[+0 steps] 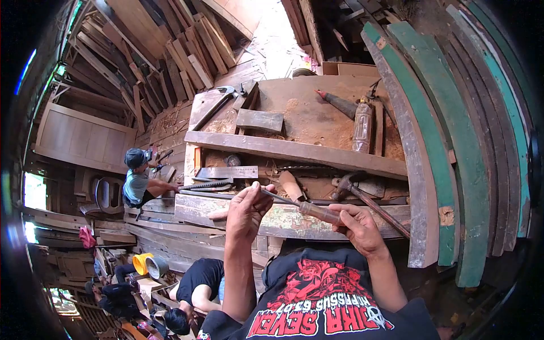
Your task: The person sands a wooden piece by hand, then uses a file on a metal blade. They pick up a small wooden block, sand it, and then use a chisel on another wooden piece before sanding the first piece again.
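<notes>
My left hand [249, 207] pinches the thin metal shaft of a chisel [320, 212], its fingertips covering the far end of the blade. The fingers of my right hand [362, 229] are closed on the brown, rounded handle. The tool is held level above the near edge of the workbench [345, 119]. Just beyond the handle lies a claw hammer [371, 201] with a wooden handle. A pale wooden piece [292, 187] rests behind the shaft, and a metal ruler [229, 172] lies past my left hand.
A long plank [294, 152] crosses the bench. Beyond it are a plastic bottle [362, 127], a handsaw [212, 110] and a wood block [259, 120]. Curved green boards [422, 124] stand at right. One person [139, 178] crouches at left; another [198, 286] bends over below.
</notes>
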Demonstrator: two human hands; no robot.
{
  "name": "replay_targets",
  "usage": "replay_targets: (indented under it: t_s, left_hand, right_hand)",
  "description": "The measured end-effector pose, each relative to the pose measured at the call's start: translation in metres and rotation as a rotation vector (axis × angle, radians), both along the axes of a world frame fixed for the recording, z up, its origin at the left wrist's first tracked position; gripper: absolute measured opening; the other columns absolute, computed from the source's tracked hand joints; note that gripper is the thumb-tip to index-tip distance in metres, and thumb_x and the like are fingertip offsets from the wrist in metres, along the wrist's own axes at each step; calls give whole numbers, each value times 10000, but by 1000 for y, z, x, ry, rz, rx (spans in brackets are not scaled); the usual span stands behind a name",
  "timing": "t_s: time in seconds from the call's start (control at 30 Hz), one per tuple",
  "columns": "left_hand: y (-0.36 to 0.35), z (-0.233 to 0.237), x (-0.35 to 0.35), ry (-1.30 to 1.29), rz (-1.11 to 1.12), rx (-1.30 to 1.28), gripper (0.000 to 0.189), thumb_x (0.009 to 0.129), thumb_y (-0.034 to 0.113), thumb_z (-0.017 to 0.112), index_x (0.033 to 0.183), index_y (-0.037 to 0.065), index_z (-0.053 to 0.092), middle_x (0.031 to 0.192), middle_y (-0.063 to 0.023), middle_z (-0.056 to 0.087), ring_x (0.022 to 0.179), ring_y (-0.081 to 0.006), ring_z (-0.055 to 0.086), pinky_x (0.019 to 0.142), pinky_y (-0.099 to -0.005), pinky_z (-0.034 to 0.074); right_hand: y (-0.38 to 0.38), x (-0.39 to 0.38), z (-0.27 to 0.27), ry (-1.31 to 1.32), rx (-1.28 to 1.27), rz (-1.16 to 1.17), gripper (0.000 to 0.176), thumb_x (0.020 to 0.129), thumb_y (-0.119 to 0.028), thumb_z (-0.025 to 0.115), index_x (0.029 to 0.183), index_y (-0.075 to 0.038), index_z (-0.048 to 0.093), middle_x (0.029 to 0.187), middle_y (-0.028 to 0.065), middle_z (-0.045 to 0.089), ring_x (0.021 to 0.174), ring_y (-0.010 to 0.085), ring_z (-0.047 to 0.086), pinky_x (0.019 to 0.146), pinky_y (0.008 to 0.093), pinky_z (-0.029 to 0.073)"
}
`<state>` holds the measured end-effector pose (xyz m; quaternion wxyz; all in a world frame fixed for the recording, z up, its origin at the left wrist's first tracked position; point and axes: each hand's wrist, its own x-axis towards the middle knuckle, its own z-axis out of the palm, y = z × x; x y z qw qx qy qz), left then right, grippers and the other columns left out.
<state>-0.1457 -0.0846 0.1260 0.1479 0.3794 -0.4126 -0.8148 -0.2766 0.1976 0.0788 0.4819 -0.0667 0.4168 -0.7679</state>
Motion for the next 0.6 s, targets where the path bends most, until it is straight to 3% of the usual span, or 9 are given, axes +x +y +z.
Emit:
replay_targets:
  t_s: [0.2, 0.37, 0.47, 0.5, 0.6]
  left_hand:
    - [4, 13, -6, -25, 21, 80, 427, 1093, 442, 622, 1208, 39, 704, 1194, -164, 779, 1109, -251, 751, 972, -398, 597]
    - [3, 8, -1, -32, 18, -6, 154, 1036, 116, 722, 1169, 40, 742, 1163, -132, 787, 1005, -195, 768, 909, -341, 627]
    - [-4, -1, 5, 16, -193, -55, 149, 1033, 129, 733, 1138, 25, 752, 1117, -127, 792, 992, -182, 761, 888, -324, 627]
    - [0, -1, 2, -39, -236, -97, 138, 1016, 122, 758, 1096, 10, 761, 1055, -116, 795, 965, -161, 754, 867, -303, 626]
    - [6, -12, -13, -102, -223, -204, 195, 980, 170, 815, 1087, 8, 793, 950, -38, 786, 853, -69, 708, 779, -200, 553]
  right_hand:
    - [-7, -4, 5, -49, 49, -49, 366, 1110, -224, 639, 1359, 40, 684, 1112, 78, 771, 915, 118, 711, 860, 287, 583]
    - [-13, -8, 2, 3, 64, 30, 400, 1116, -263, 626, 1399, 18, 661, 1084, 60, 768, 835, 98, 689, 786, 257, 573]
    - [-10, -18, 14, 109, 136, 381, 400, 1126, -287, 603, 1429, -31, 652, 1038, 40, 762, 757, 71, 665, 690, 217, 547]
    - [-14, -15, 10, 139, 172, 451, 392, 1136, -326, 584, 1423, -70, 658, 912, -5, 708, 668, 39, 593, 586, 196, 474]
    - [-31, -12, 3, 172, 186, 573, 375, 1149, -333, 560, 1386, -61, 666, 798, -15, 619, 619, 50, 511, 557, 221, 422]
